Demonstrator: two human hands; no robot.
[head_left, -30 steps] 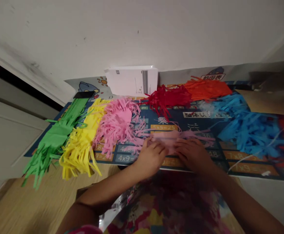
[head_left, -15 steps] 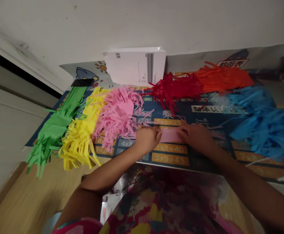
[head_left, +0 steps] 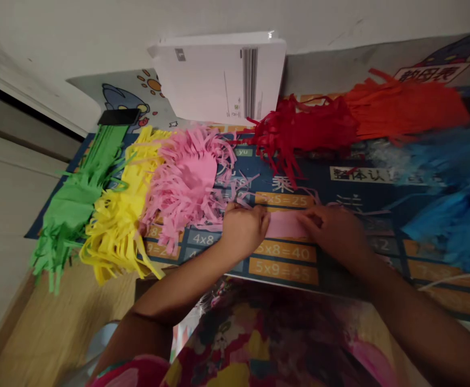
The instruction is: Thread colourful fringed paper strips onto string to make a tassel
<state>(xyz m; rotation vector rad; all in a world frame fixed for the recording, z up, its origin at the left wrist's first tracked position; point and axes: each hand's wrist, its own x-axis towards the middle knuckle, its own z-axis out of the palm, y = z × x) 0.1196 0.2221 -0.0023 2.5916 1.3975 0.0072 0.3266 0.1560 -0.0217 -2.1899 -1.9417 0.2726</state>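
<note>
A multicoloured garment [head_left: 238, 344] is filling the foreground beneath my head camera, while wood-patterned floor [head_left: 29, 328] is showing at lower left. Just beyond, a navy multiplication chart [head_left: 285, 269] is covering the work surface, its 5x9=45 panel lying near the front edge. At centre, I am watching the left hand [head_left: 243, 226], fingers curled and narrowed, gripping one end of a pink paper strip [head_left: 285, 223]. The right hand [head_left: 333, 228] is pinching the opposite end, thumb and fingers drawn close together. The strip is lying between the two hands, just above the 5x8=40 panel; thin pink strands are showing beyond both hands, though I cannot tell which belong to it.

To the left, three fringed bundles are lying side by side: a pink tassel [head_left: 194, 174] nearest the hand, then a yellow tassel [head_left: 117, 220] and a green tassel [head_left: 71, 207], the last two hanging over the front edge. At far right, a blue tassel [head_left: 456, 204] is appearing blurred. Farther back, a red tassel [head_left: 315, 131] is meeting an orange tassel [head_left: 407, 110]. A flat black object [head_left: 118, 116], too dark for me to identify, is resting at the green tassel's top. A white barcoded package [head_left: 222, 80] is leaning by the pale wall [head_left: 323, 21].
</note>
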